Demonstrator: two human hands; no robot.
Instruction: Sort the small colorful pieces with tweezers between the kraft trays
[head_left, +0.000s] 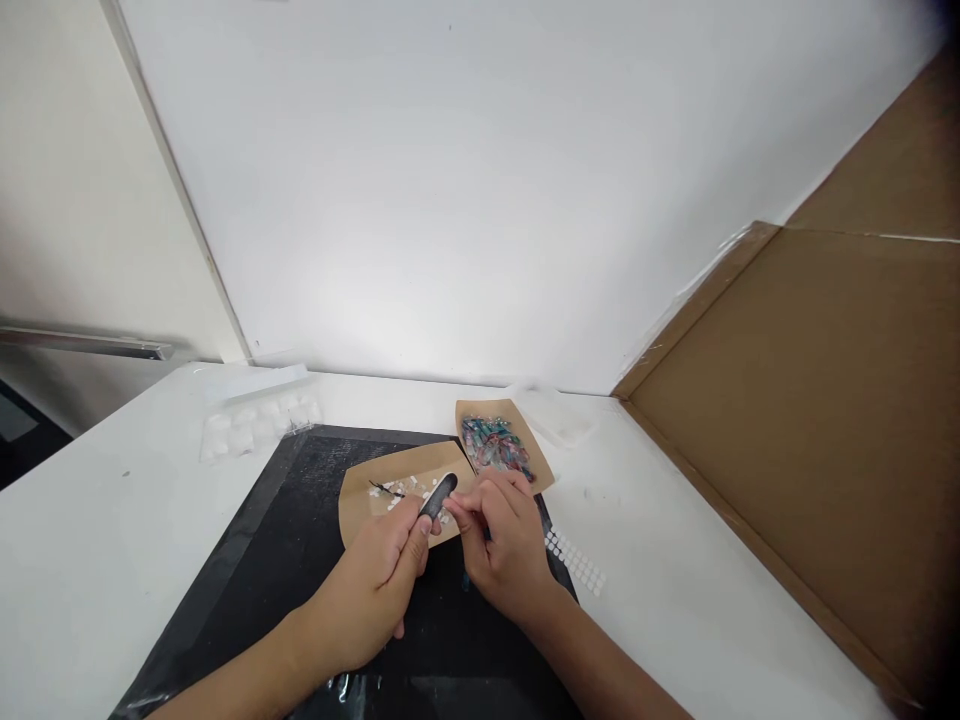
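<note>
My left hand is closed around a small dark oblong piece with a rounded end and a pale edge; its exact kind is unclear. Close beside its tip, my right hand has thumb and fingers pinched together; whatever is between them is too small to make out. Behind both hands sits a brown paper tray with small white bits and a thin black strand in it. Farther back, a second paper tray holds shiny teal and pink pieces.
A black mat lies under the work on the white table. Back left stands a clear compartment box; a translucent container is at back right. White round dots lie right of the mat. Cardboard borders the right side.
</note>
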